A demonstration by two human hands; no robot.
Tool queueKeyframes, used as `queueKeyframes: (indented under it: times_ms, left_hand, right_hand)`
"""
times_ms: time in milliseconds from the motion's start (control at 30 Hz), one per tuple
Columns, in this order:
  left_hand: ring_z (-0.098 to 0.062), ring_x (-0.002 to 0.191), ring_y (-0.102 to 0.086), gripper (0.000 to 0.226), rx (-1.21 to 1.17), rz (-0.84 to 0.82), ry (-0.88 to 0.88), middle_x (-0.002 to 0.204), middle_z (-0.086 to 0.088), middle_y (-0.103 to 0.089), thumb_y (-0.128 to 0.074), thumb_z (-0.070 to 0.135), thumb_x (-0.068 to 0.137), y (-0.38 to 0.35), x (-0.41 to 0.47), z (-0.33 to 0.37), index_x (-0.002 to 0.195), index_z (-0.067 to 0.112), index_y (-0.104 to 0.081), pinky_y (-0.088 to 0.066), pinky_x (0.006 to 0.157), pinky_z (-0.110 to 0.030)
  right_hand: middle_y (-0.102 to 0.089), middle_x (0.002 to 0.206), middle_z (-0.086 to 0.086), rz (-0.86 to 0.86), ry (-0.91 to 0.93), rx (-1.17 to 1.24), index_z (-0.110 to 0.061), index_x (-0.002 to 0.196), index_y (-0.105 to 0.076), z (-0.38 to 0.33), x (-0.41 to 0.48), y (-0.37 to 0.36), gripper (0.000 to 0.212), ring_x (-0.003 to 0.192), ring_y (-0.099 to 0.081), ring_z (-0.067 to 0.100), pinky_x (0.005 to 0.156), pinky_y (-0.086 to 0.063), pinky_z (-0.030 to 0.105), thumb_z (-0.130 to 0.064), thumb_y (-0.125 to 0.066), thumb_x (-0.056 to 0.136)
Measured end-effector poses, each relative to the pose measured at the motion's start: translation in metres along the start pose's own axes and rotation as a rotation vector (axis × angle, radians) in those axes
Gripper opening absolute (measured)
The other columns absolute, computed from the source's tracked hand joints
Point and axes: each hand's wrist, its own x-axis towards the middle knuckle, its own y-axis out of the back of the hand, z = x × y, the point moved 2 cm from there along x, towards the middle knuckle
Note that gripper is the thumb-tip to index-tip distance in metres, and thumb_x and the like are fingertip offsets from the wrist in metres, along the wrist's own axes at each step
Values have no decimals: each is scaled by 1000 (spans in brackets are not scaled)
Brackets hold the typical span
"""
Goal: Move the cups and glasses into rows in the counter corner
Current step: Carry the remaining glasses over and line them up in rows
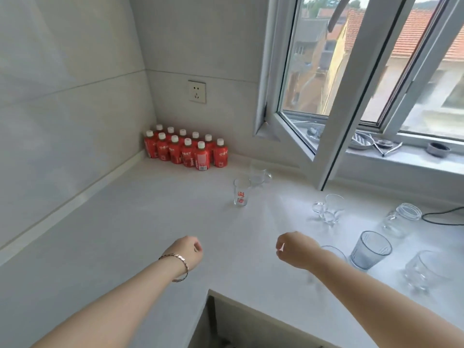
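A clear glass with red print (241,192) stands mid-counter, with a clear handled cup (258,172) just behind it. To the right sit a handled glass cup (331,208), a glass jar (400,218), a blue-grey ribbed tumbler (370,249) and a clear tumbler (421,268). Another clear glass (335,251) is partly hidden behind my right forearm. My left hand (188,251), with a bracelet at the wrist, hovers over the counter with fingers curled and nothing in it. My right hand (295,249) hovers likewise, curled and holding nothing.
Several red bottles (187,150) with white caps fill the counter corner in two rows. An open window sash (326,136) juts inward over the counter. A black cable (442,218) lies at the right. Dishes rest on the window sill (401,159). A wall socket (197,91) is above the bottles.
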Motion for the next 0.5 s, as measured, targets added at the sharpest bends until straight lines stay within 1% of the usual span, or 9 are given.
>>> queueKeyframes:
  times_ms: [67,133,200,233,300,367,433,500]
  left_hand:
    - [-22,102,-61,16,5,-34,-9,113,-4,-65,-47,19,87,-1,41,17,96,21,-60,-47,87,-26]
    - [-23,110,-59,29,21,-77,-9,123,-5,-60,-48,21,87,1,84,36,115,17,-56,-46,91,-27]
    - [-24,118,-53,47,38,-108,-21,134,-7,-50,-53,26,86,3,123,57,131,15,-43,-44,96,-30]
    - [-25,122,-50,57,45,-112,-35,139,-8,-43,-55,29,85,5,142,68,136,14,-35,-44,98,-31]
    - [-26,129,-43,77,35,-104,-69,147,-8,-29,-62,34,79,6,179,92,142,14,-22,-42,103,-37]
    - [-28,134,-37,95,-12,-87,-102,152,-6,-20,-70,36,73,6,215,114,145,17,-13,-40,106,-39]
    - [-27,138,-32,104,-70,-80,-110,156,-2,-10,-73,35,69,4,246,131,148,21,-6,-37,109,-39]
    - [-25,140,-29,105,-89,-118,-95,157,1,-7,-74,31,69,-3,269,141,148,23,-6,-37,110,-38]
  right_hand:
    - [-60,123,-1,6,-29,8,-24,116,-59,8,29,11,29,113,-57,20,91,-45,28,-28,-48,90]
    - [-59,124,-2,9,-55,23,-25,116,-59,14,61,25,29,113,-57,19,88,-43,26,-29,-48,90]
    - [-59,123,-3,0,-89,43,-26,116,-60,20,92,39,29,112,-57,18,82,-40,23,-30,-48,90]
    - [-59,123,-3,-7,-104,48,-26,116,-59,23,107,46,28,111,-58,19,80,-39,22,-30,-49,90]
    - [-59,123,-2,-11,-128,51,-26,116,-59,29,135,57,28,109,-59,19,79,-39,23,-30,-49,90]
    - [-59,123,-2,-13,-146,53,-26,117,-58,35,160,64,28,111,-58,18,82,-41,23,-32,-48,91]
    - [-58,125,-2,-20,-157,47,-25,122,-54,39,182,66,32,114,-56,18,88,-42,24,-33,-48,92]
    - [-56,126,-2,-17,-172,50,-24,128,-49,40,200,65,37,117,-54,17,91,-42,25,-34,-46,93]
